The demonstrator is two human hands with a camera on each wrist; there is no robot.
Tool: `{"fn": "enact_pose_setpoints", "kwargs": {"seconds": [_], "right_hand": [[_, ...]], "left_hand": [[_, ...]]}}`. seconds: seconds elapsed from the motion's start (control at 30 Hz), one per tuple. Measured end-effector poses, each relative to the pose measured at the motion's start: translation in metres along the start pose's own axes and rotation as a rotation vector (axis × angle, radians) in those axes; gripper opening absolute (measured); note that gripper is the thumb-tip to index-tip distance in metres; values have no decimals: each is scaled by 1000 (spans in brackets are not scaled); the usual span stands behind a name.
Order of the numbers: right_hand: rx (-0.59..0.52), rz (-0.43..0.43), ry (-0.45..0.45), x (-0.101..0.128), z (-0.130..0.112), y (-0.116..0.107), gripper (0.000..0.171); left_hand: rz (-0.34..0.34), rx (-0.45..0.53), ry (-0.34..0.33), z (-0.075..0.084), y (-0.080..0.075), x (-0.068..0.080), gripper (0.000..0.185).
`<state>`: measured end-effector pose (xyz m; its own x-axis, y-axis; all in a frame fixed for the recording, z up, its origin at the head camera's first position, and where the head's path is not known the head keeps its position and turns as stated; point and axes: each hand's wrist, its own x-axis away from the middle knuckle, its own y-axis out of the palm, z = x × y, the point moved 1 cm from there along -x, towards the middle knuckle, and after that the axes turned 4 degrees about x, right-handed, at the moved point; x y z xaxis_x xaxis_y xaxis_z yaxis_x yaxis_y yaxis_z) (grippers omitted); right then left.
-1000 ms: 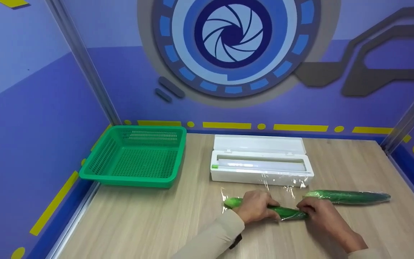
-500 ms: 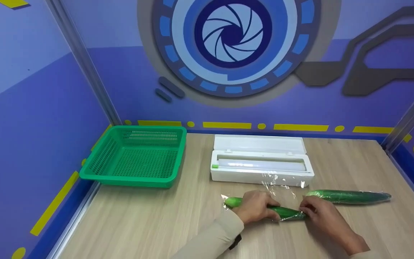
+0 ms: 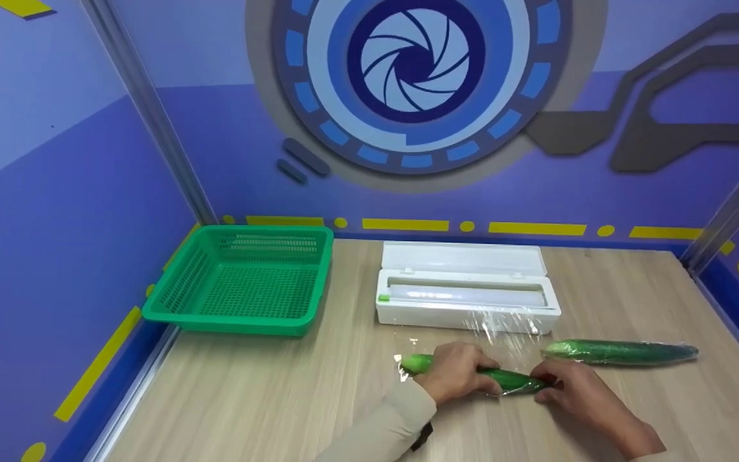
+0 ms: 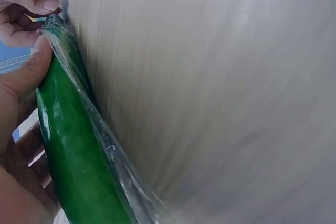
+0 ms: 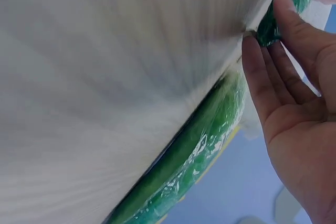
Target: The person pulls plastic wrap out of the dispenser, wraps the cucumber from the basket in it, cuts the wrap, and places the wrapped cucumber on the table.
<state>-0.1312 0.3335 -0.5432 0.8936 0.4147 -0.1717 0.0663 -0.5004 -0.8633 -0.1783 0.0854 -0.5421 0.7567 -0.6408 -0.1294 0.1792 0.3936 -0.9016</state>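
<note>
In the head view a cucumber (image 3: 509, 380) lies on the table, partly covered by clear cling film (image 4: 113, 153). My left hand (image 3: 454, 373) grips its middle from above, thumb on the near side. At the cucumber's right end my right hand (image 3: 578, 393) pinches the film around the tip between thumb and fingers. The left wrist view shows the film's loose edge running along the cucumber's side. More film stretches from the hands back to the white dispenser box (image 3: 466, 317). A second cucumber (image 3: 626, 352), wrapped in film, rests just beyond my right hand.
The dispenser's lid (image 3: 462, 258) stands raised at the back, with a film roll (image 3: 466, 296) inside. A green plastic basket (image 3: 235, 320) sits at the back left. Blue-purple panels (image 3: 215, 141) enclose the wooden table (image 3: 267, 398) at the back and sides.
My right hand's fingers have shifted slightly at the cucumber's tip, thumb and forefinger now further apart. The film between box and cucumber has changed its creases. My left hand stays in place.
</note>
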Motion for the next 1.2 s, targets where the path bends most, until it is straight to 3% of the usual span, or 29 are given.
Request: {"fn": "enact_pose_setpoints", "kwargs": {"seconds": [0.27, 0.53, 0.63, 0.77, 0.83, 0.97, 1.2], "right_hand": [[7, 32, -28, -1, 1, 4, 25], [5, 92, -109, -3, 3, 6, 27], [18, 116, -139, -3, 4, 7, 28], [20, 104, -140, -4, 4, 7, 28], [16, 89, -130, -4, 4, 6, 27], [13, 82, -130, -4, 4, 5, 27], [23, 52, -115, -5, 4, 4, 25]], "left_hand": [[0, 4, 24, 2, 2, 6, 40], [25, 176, 101, -9, -11, 16, 43], [91, 178, 139, -15, -18, 26, 32], [244, 100, 219, -25, -27, 43, 17], [285, 84, 235, -31, -31, 53, 12], [232, 112, 199, -43, -39, 72, 10], [106, 78, 108, -65, -46, 102, 26]]}}
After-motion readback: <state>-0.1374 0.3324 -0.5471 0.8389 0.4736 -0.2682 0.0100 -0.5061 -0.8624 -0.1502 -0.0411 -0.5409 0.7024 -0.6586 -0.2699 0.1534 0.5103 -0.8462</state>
